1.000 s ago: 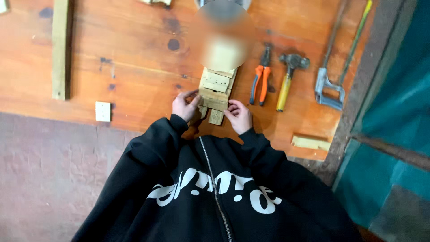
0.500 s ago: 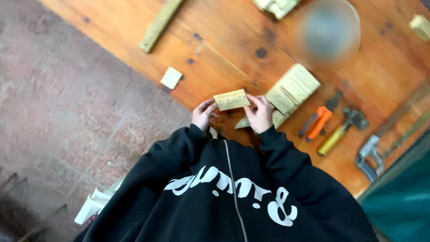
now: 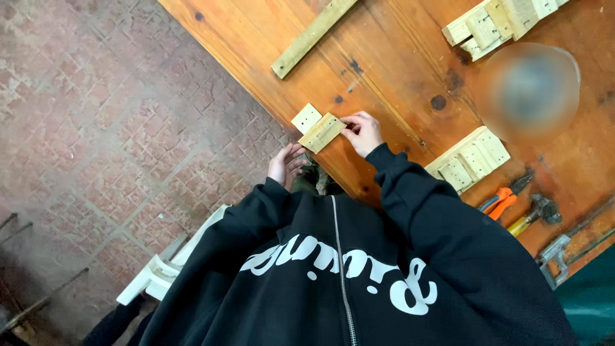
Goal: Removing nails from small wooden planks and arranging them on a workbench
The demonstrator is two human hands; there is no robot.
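Two hands [image 3: 362,132], one hammer [image 3: 537,213], one pliers [image 3: 504,198].

Head camera looks steeply down, close over the workbench [image 3: 397,83].

Long wooden slat [image 3: 313,36] lying on the orange-brown table [image 3: 397,77], slatted wooden block assembly [image 3: 471,160], another at the table's far edge [image 3: 496,22], orange-handled pliers [image 3: 503,200], yellow-handled hammer [image 3: 535,214], metal saw frame [image 3: 557,253], white plastic chair [image 3: 163,266] on brick floor [image 3: 96,128]
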